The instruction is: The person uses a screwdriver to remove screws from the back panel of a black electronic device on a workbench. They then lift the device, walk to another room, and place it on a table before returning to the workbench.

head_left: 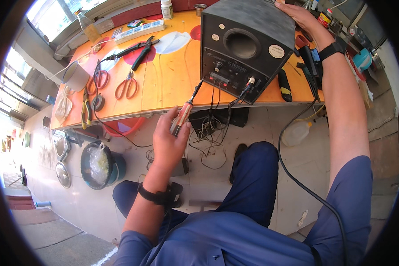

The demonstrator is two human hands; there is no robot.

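Note:
My left hand point(173, 137) grips a screwdriver point(182, 116) with a red-and-clear handle, its dark shaft reaching the lower left corner of a black speaker box point(217, 35). My right hand point(297, 15) holds the box by its upper right edge, fingertips partly hidden. The box's rear panel faces me, with a round port, a knob and cables hanging from sockets. It rests at the front of an orange table point(150, 93). Scissors point(126, 88), pliers point(86, 111) and a roll of dark tape point(97, 103) lie left of it; a black-and-yellow tool point(284, 86) lies right.
Along the table's back stand a glass bottle point(86, 26), a power strip point(140, 31) and a white pill bottle point(166, 9). A white cup point(76, 77) sits at the left end. Below are a bucket point(117, 173), red basin point(135, 128), loose cables and a plastic jug point(295, 133).

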